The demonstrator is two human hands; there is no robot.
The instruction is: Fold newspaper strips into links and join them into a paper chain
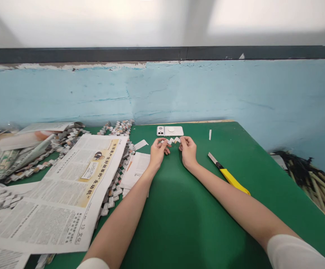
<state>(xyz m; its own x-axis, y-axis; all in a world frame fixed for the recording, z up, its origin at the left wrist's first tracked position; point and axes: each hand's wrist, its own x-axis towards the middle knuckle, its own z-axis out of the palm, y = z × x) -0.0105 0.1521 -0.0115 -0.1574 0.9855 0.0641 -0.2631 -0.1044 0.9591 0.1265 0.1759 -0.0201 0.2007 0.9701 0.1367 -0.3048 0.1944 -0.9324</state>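
Nearest us, our pale sleeves lead into bare forearms reaching over the green table. We hold a short zigzag paper chain in front of us, just above the table by the look of it. Our left hand has a narrow pinch on one end, thumb against fingers; our right hand pinches the other end just as narrowly. Gripping both ends probably steadies the small folds and leaves the middle open to view.

Just beyond lies a phone, back up, with a round disc on it. The yellow-handled knife rests to the right, its blade pointing away from us, probably for safety and easy reach. A loose paper strip lies beyond it.

On our left, a newspaper lies partly over heaped folded-paper chains, perhaps simply for lack of room. Its large heading reads 生活是产生好故事的“永动机”, and its corner shows "13 文化". The body print is too small to read, and we can make out no brand on the phone.
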